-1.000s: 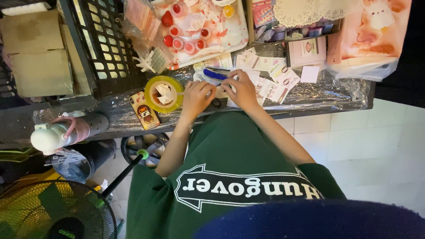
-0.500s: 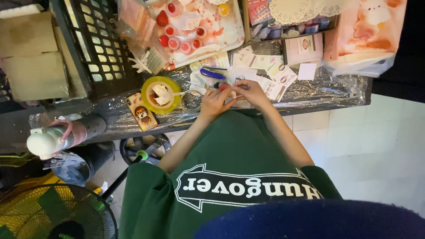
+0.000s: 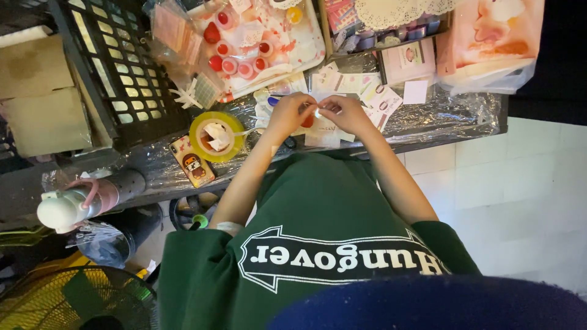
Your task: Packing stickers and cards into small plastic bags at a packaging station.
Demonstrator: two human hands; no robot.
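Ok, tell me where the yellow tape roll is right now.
In the head view, the yellow tape roll lies on the plastic-covered table, left of the left hand, beside the phone.

On the desk (image 3: 452, 116), the two hands meet near the middle, left hand (image 3: 288, 114) and right hand (image 3: 348, 113) touching a small paper piece (image 3: 318, 113) between their fingertips. Left of them lies a tape roll (image 3: 216, 136), with a phone (image 3: 191, 161) just beside it on the near left. A crate (image 3: 116, 67) stands at the far left. Beyond the hands sits a tray (image 3: 318, 46) holding small pots, and loose cards (image 3: 367, 85) lie to its right. A bottle (image 3: 82, 201) lies at the near left edge, above a fan (image 3: 55, 302) on the floor.
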